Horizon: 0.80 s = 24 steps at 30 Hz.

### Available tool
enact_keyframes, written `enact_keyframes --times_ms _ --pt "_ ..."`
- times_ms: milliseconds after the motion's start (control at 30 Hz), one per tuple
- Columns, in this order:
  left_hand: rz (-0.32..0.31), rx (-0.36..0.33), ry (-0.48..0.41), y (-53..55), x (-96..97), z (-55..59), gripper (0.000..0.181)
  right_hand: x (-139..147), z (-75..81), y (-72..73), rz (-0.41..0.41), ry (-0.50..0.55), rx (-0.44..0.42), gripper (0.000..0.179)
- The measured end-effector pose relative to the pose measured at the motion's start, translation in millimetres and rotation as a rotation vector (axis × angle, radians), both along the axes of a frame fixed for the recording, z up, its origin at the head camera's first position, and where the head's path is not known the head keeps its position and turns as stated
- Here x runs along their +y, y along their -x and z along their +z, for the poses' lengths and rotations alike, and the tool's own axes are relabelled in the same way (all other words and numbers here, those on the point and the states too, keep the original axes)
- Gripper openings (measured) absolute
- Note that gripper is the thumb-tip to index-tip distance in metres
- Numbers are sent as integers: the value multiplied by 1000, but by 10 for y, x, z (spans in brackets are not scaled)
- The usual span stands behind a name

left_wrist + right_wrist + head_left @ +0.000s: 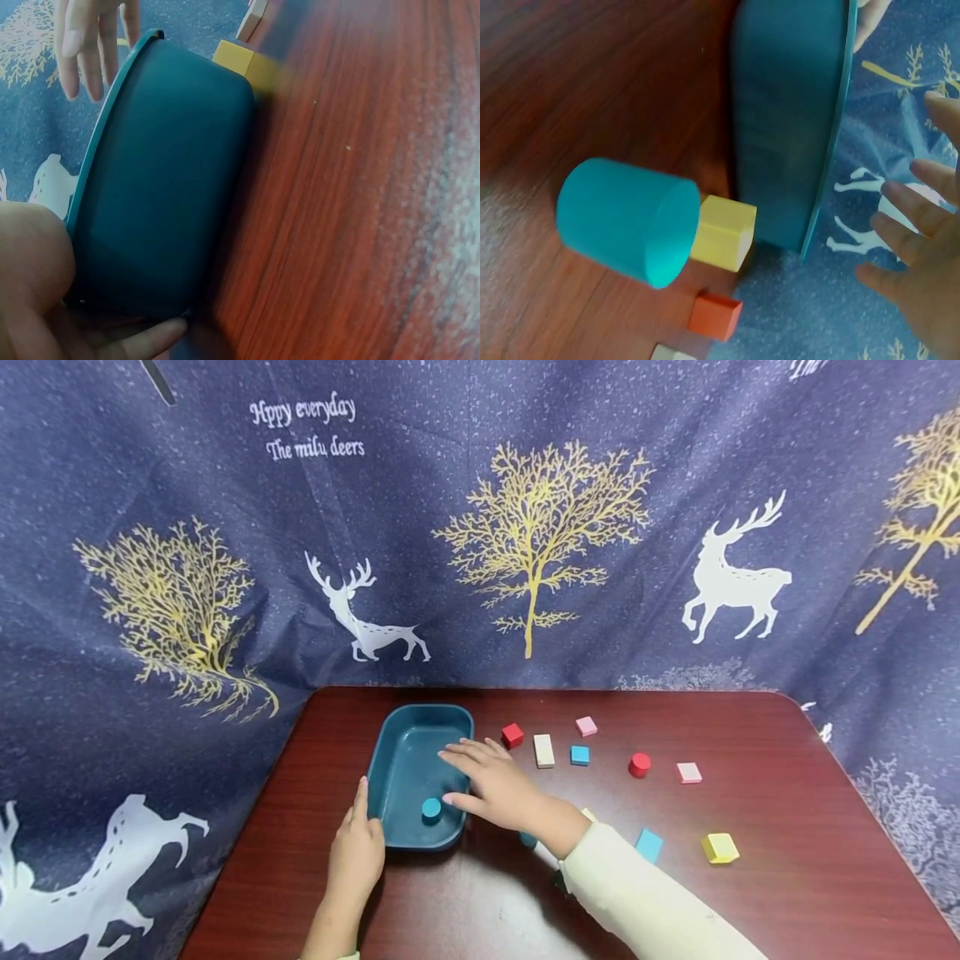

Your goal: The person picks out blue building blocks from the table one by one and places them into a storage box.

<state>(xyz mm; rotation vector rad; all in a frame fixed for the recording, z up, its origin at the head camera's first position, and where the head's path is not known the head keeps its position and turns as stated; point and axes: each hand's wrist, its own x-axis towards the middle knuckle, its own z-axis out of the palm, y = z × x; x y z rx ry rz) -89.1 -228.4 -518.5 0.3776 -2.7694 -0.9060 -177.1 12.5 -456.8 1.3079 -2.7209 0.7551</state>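
Note:
My left hand (354,852) holds a dark teal plastic tub (390,772) at its near left corner. Its index finger lies straight along the outer left wall, and in the left wrist view a fingertip (169,334) shows low by the tub's base. Inside, near the front, sits a small blue cylinder (431,811). Over the tub's right rim my right hand (498,785) hovers with spread fingers and nothing in them. Beneath it, outside the tub, a turquoise cylinder (622,221) and a yellow block (727,232) stand on the table.
Beyond the right hand are a red block (512,735), a cream block (543,751), a blue block (580,755) and a pink block (587,727). Farther right lie a red cylinder (640,765), another pink block (688,772) and a yellow cube (720,848). The right forearm partly covers a light blue block (648,845).

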Motion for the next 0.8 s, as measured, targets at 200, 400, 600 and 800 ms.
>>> enact_keyframes --times_ms 200,400,600,800 --pt "3 13 2 0 9 24 63 114 16 -12 -23 8 -22 66" --pt "2 28 12 -11 12 18 63 206 -11 -53 -41 15 -34 66" --pt "4 39 20 -9 10 4 62 292 -80 -97 -34 29 -5 64" --pt "1 42 22 -10 8 23 62 376 -100 -152 -23 27 20 62"
